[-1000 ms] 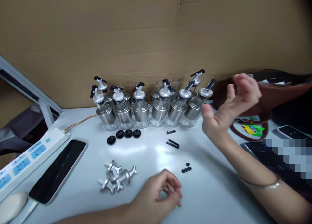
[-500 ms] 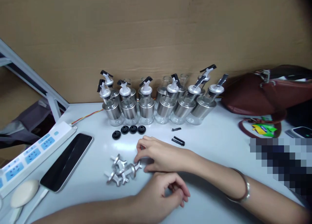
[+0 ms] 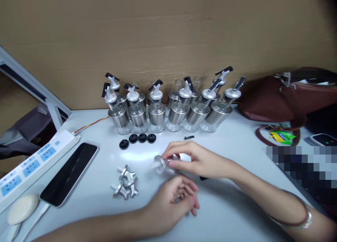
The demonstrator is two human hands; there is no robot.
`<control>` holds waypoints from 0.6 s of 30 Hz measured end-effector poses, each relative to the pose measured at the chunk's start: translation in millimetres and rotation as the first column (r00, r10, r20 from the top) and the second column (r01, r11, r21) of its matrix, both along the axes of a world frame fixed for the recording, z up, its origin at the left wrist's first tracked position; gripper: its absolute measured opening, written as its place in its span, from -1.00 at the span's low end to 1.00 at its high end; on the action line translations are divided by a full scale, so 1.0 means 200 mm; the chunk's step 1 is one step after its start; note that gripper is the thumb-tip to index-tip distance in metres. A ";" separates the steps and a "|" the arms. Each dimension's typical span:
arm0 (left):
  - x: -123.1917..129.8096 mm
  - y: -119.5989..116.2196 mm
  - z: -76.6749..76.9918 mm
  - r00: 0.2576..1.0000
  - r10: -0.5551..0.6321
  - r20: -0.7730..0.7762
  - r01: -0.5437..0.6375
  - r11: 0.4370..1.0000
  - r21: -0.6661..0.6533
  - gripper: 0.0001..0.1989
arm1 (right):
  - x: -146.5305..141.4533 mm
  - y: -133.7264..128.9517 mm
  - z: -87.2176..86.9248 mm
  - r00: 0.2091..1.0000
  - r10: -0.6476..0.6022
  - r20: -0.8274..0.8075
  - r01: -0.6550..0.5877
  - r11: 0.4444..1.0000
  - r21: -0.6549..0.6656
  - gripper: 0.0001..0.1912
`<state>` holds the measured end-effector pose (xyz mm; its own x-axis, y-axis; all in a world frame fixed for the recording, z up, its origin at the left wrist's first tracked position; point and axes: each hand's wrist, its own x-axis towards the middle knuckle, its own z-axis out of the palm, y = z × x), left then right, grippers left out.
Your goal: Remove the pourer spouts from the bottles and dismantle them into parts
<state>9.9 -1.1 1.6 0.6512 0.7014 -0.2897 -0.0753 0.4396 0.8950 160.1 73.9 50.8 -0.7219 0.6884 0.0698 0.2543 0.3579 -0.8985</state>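
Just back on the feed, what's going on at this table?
A person's right hand holds a silvery spout piece, slightly blurred. The left hand is loosely curled close by, with nothing visible in it. More spout pieces lie in a small pile. Behind them are four black discs, then front-row bottles topped with pourers.

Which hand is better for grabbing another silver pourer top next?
Probably the left hand: it looks empty and is near the pile of pourer tops, while the right hand holds a silver pourer top.
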 end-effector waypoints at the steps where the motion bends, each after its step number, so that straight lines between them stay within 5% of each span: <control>1: 0.00 0.01 -0.01 0.999 0.026 0.046 -0.025 1.000 -0.012 -0.66 | 0.03 -0.01 0.00 0.998 -0.049 -0.043 0.048 0.998 -0.029 -0.78; 7: -0.01 0.03 -0.06 0.946 0.184 0.267 -0.163 0.982 -0.097 -0.48 | 0.16 -0.04 -0.06 0.973 -0.187 -0.135 0.171 0.977 -0.124 -0.69; 18: 0.01 0.03 -0.04 0.957 0.216 0.192 -0.185 0.968 -0.167 -0.54 | 0.12 -0.11 -0.09 0.951 -0.230 -0.207 0.140 0.916 -0.376 -0.74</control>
<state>11.2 4.4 -5.7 0.5580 0.7838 -0.2726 -0.3521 0.5211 0.7775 183.2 52.7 32.2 -0.5712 0.8195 -0.0466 0.0443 -0.0260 -0.9987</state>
